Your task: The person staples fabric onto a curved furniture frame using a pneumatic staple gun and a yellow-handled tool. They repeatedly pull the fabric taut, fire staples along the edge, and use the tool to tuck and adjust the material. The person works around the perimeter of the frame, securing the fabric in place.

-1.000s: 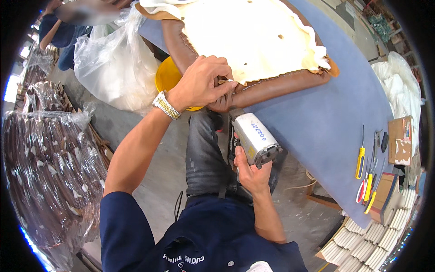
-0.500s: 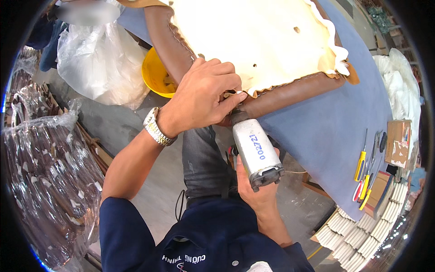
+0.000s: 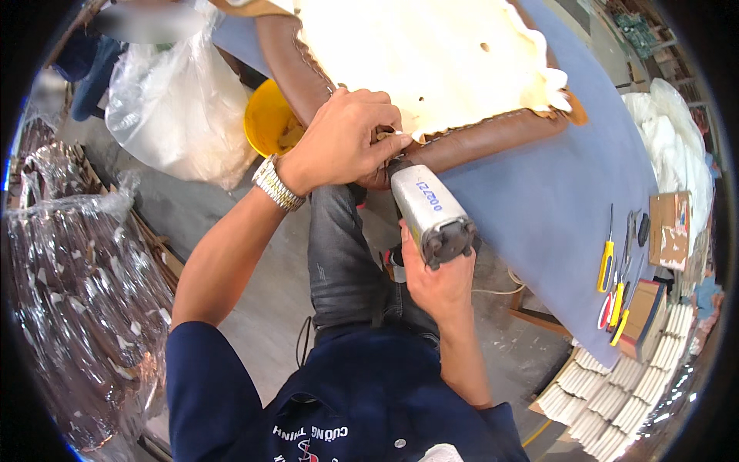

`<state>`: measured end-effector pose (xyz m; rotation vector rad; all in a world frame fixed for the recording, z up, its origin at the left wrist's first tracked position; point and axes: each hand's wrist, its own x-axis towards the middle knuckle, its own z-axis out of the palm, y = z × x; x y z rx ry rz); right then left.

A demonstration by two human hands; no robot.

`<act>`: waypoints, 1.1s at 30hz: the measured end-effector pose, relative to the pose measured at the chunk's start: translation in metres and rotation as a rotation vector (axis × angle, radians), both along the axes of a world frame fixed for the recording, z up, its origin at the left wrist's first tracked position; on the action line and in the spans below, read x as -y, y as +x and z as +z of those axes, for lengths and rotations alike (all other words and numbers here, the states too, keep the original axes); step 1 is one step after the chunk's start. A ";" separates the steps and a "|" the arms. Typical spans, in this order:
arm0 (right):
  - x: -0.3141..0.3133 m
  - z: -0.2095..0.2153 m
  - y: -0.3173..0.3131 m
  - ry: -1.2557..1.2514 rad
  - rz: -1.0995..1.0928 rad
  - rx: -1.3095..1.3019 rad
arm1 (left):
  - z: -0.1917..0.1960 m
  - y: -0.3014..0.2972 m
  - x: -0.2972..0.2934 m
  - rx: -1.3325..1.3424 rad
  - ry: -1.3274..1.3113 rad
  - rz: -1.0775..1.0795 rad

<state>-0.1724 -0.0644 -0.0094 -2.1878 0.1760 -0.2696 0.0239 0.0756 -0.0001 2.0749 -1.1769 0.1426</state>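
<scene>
A brown leather-covered cushion panel (image 3: 485,142) lies on the blue table, its underside faced with a pale cream sheet (image 3: 408,61). Rows of staples run along the seam between leather and sheet. My left hand (image 3: 342,138), with a metal watch at the wrist, is closed on the leather edge at the near corner, thumb against fingers. In my right hand (image 3: 443,281) is a silver staple gun (image 3: 427,200), gripped from below. Its nose meets the corner just under my left thumb; the exact contact is hidden.
Yellow-handled screwdrivers (image 3: 606,266) and other hand tools lie on the blue table (image 3: 531,223) at right, near cardboard boxes (image 3: 668,231). A yellow bucket (image 3: 264,115) and a plastic bag (image 3: 177,115) stand at left. Plastic-wrapped brown pieces (image 3: 85,308) are stacked at far left.
The staple gun's rear end and my right hand have moved up in the view. The panel appears slightly farther left and up. My left hand keeps its hold at the corner.
</scene>
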 end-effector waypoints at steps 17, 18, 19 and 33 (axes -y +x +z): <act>0.040 -0.032 -0.075 0.347 -0.075 0.158 | 0.023 -0.003 0.052 0.166 0.140 -0.142; 0.039 -0.036 -0.072 0.312 -0.071 0.212 | 0.021 -0.004 0.052 0.107 0.159 -0.127; 0.037 -0.039 -0.068 0.277 -0.067 0.265 | 0.019 -0.004 0.053 0.049 0.179 -0.111; 0.041 0.002 -0.061 0.190 -0.127 0.095 | 0.014 -0.006 0.060 0.085 0.057 -0.100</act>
